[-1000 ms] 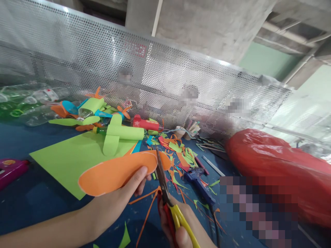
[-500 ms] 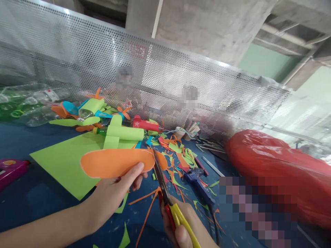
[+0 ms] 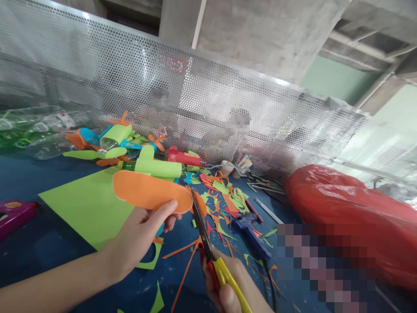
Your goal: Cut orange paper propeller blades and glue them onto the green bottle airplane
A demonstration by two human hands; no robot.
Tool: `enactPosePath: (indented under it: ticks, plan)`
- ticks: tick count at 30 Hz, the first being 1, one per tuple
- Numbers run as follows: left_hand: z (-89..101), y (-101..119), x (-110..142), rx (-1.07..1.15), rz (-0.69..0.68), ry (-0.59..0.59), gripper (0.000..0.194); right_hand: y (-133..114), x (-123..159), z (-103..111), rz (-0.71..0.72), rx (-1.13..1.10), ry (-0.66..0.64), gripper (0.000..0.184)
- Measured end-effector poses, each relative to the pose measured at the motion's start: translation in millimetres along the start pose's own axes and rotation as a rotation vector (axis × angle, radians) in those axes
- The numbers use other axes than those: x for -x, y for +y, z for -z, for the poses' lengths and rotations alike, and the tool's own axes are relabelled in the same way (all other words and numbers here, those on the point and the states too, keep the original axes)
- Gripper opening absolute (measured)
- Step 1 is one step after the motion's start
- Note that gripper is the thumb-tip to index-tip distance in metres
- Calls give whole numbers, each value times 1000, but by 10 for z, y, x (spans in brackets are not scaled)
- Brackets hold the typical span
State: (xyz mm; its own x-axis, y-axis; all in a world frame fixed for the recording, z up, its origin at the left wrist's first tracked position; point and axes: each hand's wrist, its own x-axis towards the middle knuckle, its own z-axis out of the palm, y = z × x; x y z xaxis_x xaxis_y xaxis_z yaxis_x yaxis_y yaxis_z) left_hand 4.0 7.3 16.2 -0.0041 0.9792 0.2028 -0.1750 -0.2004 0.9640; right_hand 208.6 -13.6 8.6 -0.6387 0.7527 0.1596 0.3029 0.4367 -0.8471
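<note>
My left hand [image 3: 146, 230] pinches an orange paper piece [image 3: 146, 188] with rounded ends, thumb on top and fingers underneath. In my right hand [image 3: 224, 278] are scissors [image 3: 203, 228] with red and yellow handles, their blades pointing up and away from me. The blades lie at the right end of the orange paper, and a bit of orange shows beyond them. Behind the paper lies a toy plane [image 3: 158, 167] of light green paper around a green bottle. A light green sheet [image 3: 78, 204] lies flat to the left of my left hand.
Cut paper scraps [image 3: 221, 200] spread over the blue table [image 3: 19, 269]. A blue glue gun [image 3: 252, 234] with a cord lies right of the scissors. Plastic bottles [image 3: 42, 130] and a red paper-wrapped bottle [image 3: 184, 157] sit at the back; a red plastic bag [image 3: 352, 217] bulges at right.
My left hand has tilted the orange paper, raising its left end and lowering its right end. The scissors have stayed nearly in place at the paper's right end.
</note>
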Motion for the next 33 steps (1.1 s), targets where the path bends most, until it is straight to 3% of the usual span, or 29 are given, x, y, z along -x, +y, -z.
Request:
enactPosePath:
  ticks: [4,15,33]
  plan:
    - [11,8,-13,32,-4,9,27,-44,19,-18,-102,-89,-6,61]
    - [95,-72,-116,68,-65,16,30,-7,20,44,-76,-5,-46,64]
    - [149,-109,-130,9,-40,57,34,22,-6,16,-32,13,-24,63]
